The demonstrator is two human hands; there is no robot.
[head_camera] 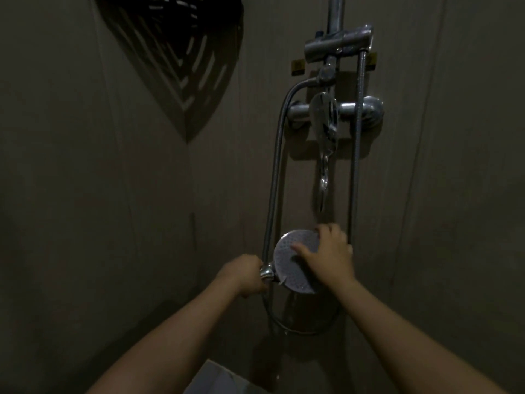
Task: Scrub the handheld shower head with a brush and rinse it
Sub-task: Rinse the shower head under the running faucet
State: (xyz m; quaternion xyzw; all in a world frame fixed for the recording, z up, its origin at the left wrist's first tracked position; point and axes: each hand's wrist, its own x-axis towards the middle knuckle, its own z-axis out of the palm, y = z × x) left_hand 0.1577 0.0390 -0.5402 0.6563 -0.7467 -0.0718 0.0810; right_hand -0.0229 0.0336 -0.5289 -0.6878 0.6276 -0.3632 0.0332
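Gripping the chrome handle, the left hand [246, 275] held the shower head [295, 261] face-up in front of the wall beneath the mixer tap [326, 112]. Covering the face's right side, the right hand [329, 251] lay with relaxed fingers spread, thumb on the nozzles; dim light left it unclear whether it held anything.

Dim, grainy wide-angle view; glare on chrome mixer [335, 112], edges bowed.

the shower head [295, 260] has a pale grey face dotted with fine holes and a shiny chrome neck. the hose [274, 177] and mixer tap [335, 110] are silvery chrome; the corner shelf [176, 52] is black, slotted; the wall [85, 194] is dull grey-brown.
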